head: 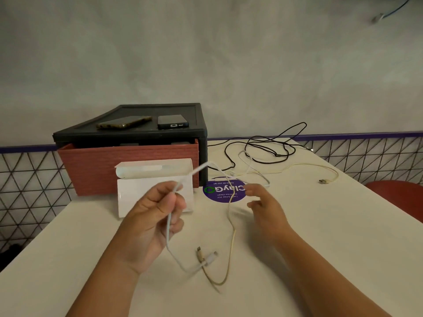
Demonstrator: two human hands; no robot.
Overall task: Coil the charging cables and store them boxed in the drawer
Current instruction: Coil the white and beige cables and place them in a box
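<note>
Cafeteria: "clean as you go" table sticker (225, 191)

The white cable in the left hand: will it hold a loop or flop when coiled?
Probably floppy: the white cable droops from the left hand to the table. It bends sharply above the fingers, so loops may spring open.

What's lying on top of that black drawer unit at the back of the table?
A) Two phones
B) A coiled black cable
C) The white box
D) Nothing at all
A: two phones lie flat side by side on the black drawer unit, while the black cable sprawls on the table to its right and the white box stands open in front of the reddish drawer.
</note>
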